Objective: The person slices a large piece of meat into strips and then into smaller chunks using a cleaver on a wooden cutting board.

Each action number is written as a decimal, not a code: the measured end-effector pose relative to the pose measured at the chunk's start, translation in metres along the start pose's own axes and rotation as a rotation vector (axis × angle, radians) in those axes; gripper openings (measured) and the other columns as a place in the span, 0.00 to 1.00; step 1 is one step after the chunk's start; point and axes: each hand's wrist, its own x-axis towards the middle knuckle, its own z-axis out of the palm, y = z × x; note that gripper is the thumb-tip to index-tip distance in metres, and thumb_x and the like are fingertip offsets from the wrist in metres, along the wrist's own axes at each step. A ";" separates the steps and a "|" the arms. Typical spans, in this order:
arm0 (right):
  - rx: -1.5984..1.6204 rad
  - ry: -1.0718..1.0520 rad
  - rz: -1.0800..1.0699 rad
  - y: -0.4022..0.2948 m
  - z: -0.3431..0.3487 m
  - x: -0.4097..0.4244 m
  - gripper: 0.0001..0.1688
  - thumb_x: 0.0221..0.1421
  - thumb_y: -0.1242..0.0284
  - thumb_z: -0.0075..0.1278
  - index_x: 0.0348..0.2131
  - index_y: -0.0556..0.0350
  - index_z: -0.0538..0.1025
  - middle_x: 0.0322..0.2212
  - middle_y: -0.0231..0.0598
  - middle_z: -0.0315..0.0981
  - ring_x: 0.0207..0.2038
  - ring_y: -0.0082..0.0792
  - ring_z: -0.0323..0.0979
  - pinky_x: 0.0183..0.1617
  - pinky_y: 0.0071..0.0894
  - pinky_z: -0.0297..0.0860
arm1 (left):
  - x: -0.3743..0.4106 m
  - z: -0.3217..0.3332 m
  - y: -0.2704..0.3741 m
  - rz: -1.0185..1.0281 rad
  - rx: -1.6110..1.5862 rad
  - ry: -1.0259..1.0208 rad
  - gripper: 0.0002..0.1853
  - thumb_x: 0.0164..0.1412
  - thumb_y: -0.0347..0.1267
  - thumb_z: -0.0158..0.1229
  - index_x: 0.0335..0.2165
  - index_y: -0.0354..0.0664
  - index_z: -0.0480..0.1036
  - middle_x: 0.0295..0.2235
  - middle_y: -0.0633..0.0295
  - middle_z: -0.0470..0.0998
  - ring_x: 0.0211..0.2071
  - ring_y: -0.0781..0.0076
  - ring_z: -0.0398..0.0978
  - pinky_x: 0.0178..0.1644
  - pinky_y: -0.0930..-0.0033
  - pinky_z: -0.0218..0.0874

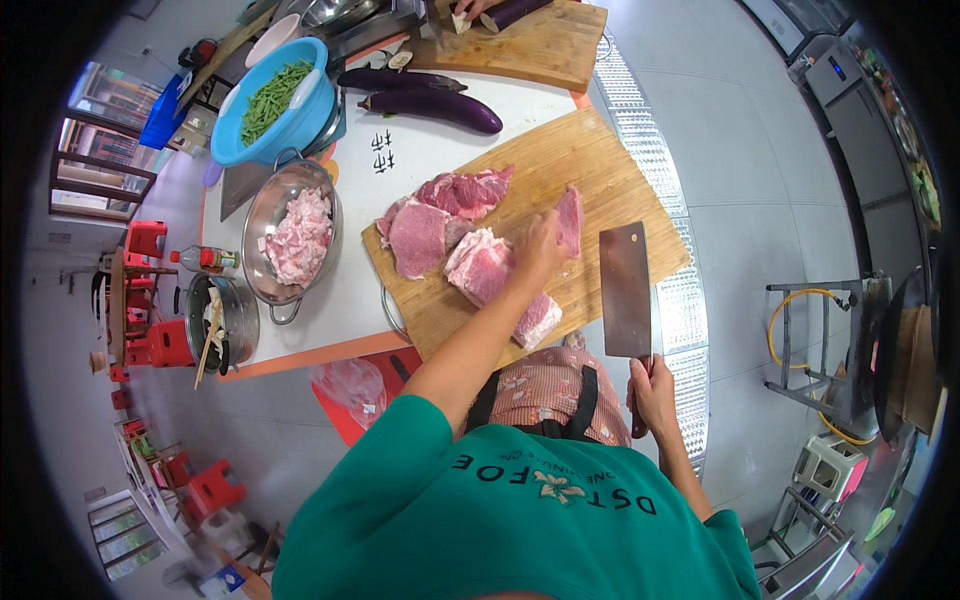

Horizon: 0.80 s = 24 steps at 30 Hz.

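My left hand (543,253) reaches across the wooden cutting board (607,172), its curled fingers gripping the near-left edge of a thin slice of raw meat (571,217). Under that forearm lies a thick slab of raw meat with pale fat (480,270), partly hidden by the arm. Several cut pieces of red meat (420,236) are heaped on the board's left side. In my right hand (651,386) is the handle of a cleaver (626,292). Its broad blade overlaps the board's right edge in view, apart from the meat.
Left of the board stand a steel colander of pale chopped meat (298,236), a blue basin of green beans (274,105) and a pot with chopsticks (225,322). Two eggplants (435,111) lie beyond. Another person's hand (472,7) works at a second board (525,45).
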 end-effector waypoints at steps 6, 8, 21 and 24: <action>0.042 0.074 -0.011 0.024 -0.002 -0.002 0.11 0.54 0.71 0.41 0.24 0.60 0.61 0.10 0.32 0.59 0.08 0.22 0.58 0.10 0.21 0.56 | 0.025 -0.048 0.010 -0.254 -0.668 -0.036 0.11 0.35 0.24 0.53 0.25 0.44 0.72 0.27 0.56 0.75 0.27 0.69 0.73 0.33 0.70 0.65; 0.026 0.049 -0.026 0.024 0.000 -0.003 0.11 0.54 0.71 0.41 0.24 0.58 0.60 0.09 0.32 0.59 0.08 0.22 0.57 0.09 0.20 0.55 | 0.036 -0.082 -0.016 -0.126 -0.526 0.085 0.13 0.36 0.24 0.53 0.28 0.42 0.73 0.30 0.52 0.74 0.30 0.65 0.73 0.36 0.71 0.65; -0.109 0.027 -0.030 0.016 0.019 0.004 0.13 0.53 0.70 0.43 0.23 0.63 0.62 0.11 0.35 0.62 0.09 0.24 0.61 0.12 0.23 0.59 | -0.062 -0.102 -0.088 -0.030 -0.099 -0.070 0.22 0.41 0.28 0.57 0.40 0.41 0.69 0.35 0.54 0.70 0.38 0.58 0.68 0.42 0.65 0.59; -0.105 -0.004 -0.017 0.021 0.018 0.007 0.12 0.52 0.71 0.44 0.25 0.63 0.63 0.11 0.36 0.62 0.10 0.26 0.62 0.13 0.24 0.60 | -0.073 -0.093 -0.089 0.035 -0.028 -0.051 0.30 0.39 0.29 0.60 0.46 0.42 0.64 0.43 0.55 0.65 0.45 0.59 0.63 0.47 0.64 0.56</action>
